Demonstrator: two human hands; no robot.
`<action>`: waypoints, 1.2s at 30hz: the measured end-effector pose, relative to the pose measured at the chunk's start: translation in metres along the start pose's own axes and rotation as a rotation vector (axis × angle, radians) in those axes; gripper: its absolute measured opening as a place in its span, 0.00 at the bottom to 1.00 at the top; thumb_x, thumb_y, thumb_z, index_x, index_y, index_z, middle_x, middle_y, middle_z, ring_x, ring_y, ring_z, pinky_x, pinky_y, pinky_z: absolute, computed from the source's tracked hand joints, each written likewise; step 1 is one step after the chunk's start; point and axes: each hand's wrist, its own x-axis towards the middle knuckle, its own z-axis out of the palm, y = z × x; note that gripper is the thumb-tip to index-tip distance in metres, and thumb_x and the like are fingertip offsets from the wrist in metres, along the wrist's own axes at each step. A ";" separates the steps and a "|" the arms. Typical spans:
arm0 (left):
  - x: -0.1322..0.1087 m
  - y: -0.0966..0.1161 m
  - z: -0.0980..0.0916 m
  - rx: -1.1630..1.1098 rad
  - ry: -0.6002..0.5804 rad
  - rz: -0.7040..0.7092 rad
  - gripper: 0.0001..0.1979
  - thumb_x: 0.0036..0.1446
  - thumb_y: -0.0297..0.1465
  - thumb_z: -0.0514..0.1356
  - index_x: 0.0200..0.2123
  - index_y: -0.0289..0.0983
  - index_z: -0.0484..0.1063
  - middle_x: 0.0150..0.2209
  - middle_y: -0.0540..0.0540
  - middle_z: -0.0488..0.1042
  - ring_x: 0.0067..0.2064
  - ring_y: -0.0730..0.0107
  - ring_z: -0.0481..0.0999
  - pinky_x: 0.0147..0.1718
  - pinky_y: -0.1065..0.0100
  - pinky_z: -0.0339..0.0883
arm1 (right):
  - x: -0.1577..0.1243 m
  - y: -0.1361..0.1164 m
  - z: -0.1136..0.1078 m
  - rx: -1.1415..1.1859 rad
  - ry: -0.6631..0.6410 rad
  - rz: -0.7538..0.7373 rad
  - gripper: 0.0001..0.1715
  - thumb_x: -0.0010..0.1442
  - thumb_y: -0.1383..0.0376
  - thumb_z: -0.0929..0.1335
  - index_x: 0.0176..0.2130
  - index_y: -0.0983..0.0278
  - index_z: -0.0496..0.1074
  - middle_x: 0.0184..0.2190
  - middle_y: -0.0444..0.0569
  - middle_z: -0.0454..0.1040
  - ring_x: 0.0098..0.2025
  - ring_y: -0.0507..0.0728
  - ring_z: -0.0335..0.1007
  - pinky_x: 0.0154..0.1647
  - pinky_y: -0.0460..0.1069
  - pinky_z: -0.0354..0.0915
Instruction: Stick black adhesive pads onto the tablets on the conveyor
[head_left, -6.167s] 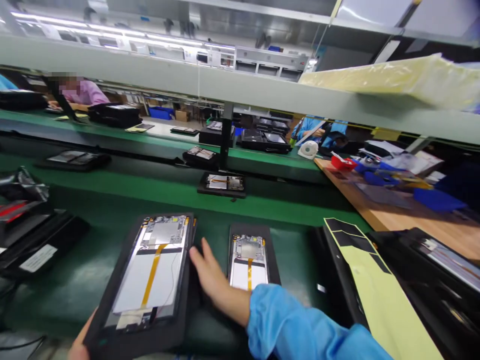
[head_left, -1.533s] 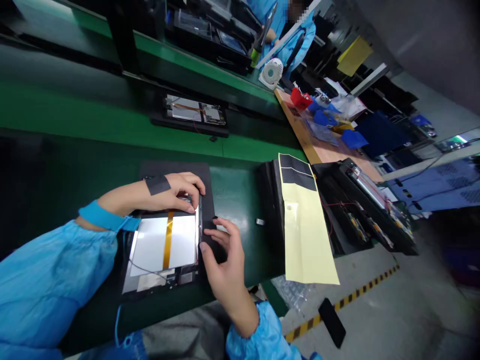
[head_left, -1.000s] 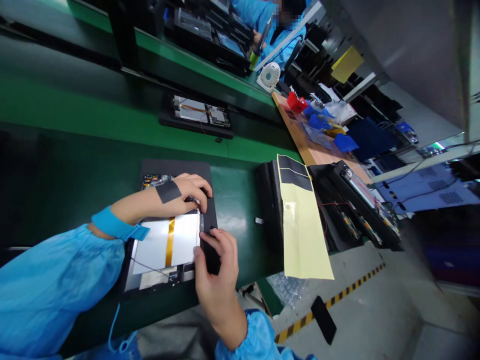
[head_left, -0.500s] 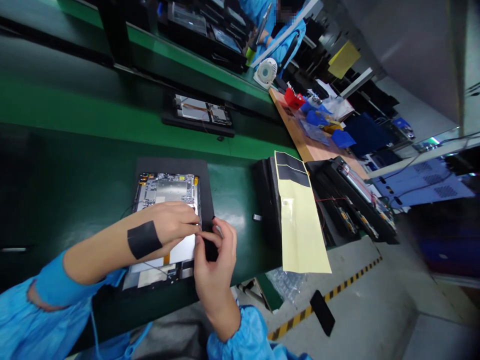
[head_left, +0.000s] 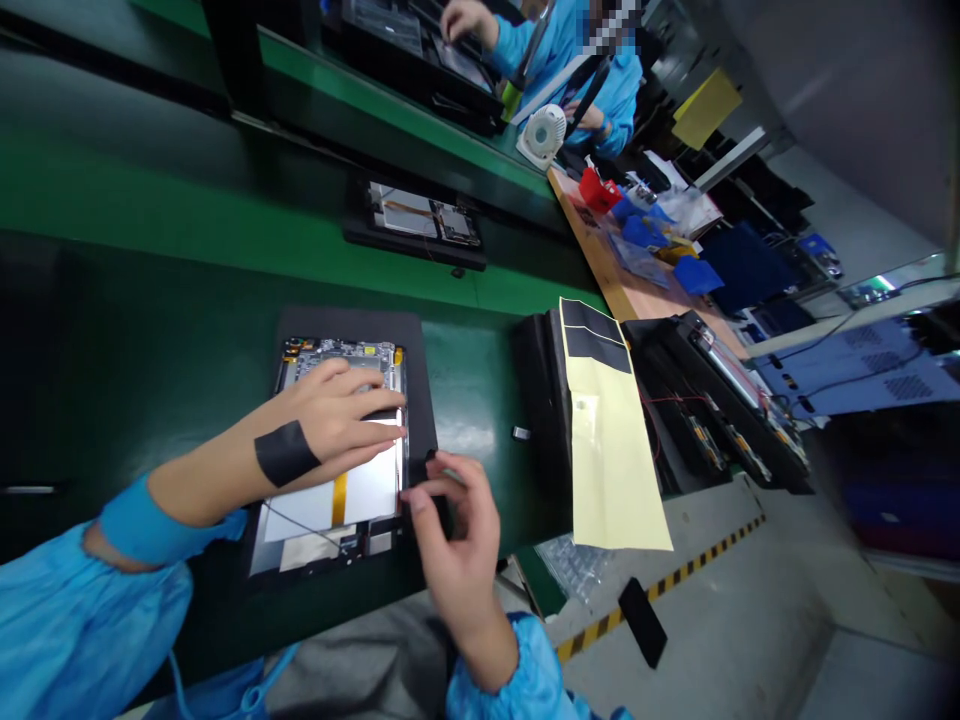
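Observation:
An opened tablet [head_left: 365,470], with its circuit board and a white battery panel showing, lies on a black pad [head_left: 420,370] on the green bench. Across it, palm down with fingers spread, my left hand [head_left: 341,415] reaches to the tablet's right edge. A square of black tape [head_left: 286,453] sticks to the back of that hand near the wrist. Beside the same edge, lower down, is my right hand [head_left: 461,530], its thumb and forefinger tips close together. Whatever they pinch, if anything, is hidden. Something small and black shows at another of its fingertips.
Right of the pad, a yellow backing sheet [head_left: 619,460] with black strips leans over black cases [head_left: 540,390]. A small metal piece [head_left: 521,433] lies nearer. Another opened tablet [head_left: 424,215] rests behind. Across the bench are a white fan [head_left: 543,135] and a person in blue.
My left hand has spread its fingers and shifted up along the tablet's edge. My right hand has drawn apart from it, slightly right and down. The person opposite has brought a hand into view.

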 end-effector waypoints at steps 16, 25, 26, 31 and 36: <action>0.001 -0.012 0.008 -0.096 0.019 0.033 0.15 0.77 0.29 0.55 0.46 0.45 0.84 0.48 0.45 0.85 0.55 0.55 0.78 0.57 0.52 0.67 | 0.082 -0.012 -0.018 0.314 -0.617 0.679 0.23 0.57 0.51 0.79 0.41 0.61 0.72 0.15 0.27 0.60 0.14 0.45 0.48 0.17 0.43 0.54; 0.000 -0.012 0.011 -0.119 0.043 0.023 0.16 0.76 0.29 0.55 0.40 0.44 0.83 0.47 0.46 0.84 0.54 0.56 0.78 0.57 0.53 0.67 | 0.091 -0.021 -0.009 0.111 -0.641 0.588 0.14 0.60 0.57 0.73 0.44 0.61 0.72 0.16 0.27 0.58 0.16 0.46 0.51 0.19 0.42 0.48; 0.000 -0.012 0.011 -0.126 0.044 0.016 0.16 0.76 0.29 0.55 0.40 0.44 0.83 0.47 0.46 0.84 0.55 0.56 0.78 0.57 0.53 0.67 | 0.091 -0.022 -0.008 0.098 -0.638 0.577 0.13 0.61 0.58 0.72 0.43 0.61 0.72 0.16 0.27 0.57 0.16 0.47 0.51 0.19 0.42 0.48; 0.003 -0.008 0.007 -0.134 0.030 -0.020 0.17 0.76 0.29 0.55 0.39 0.44 0.83 0.48 0.46 0.84 0.57 0.55 0.78 0.57 0.53 0.66 | 0.087 -0.021 -0.003 -0.012 -0.599 0.539 0.07 0.62 0.62 0.70 0.42 0.60 0.71 0.16 0.28 0.57 0.17 0.48 0.53 0.21 0.42 0.49; 0.001 -0.008 0.008 -0.165 0.017 -0.059 0.15 0.75 0.30 0.57 0.40 0.45 0.84 0.48 0.46 0.84 0.55 0.55 0.78 0.57 0.54 0.65 | 0.084 -0.025 0.001 -0.144 -0.560 0.488 0.05 0.63 0.66 0.69 0.42 0.59 0.71 0.17 0.29 0.57 0.18 0.49 0.54 0.23 0.43 0.52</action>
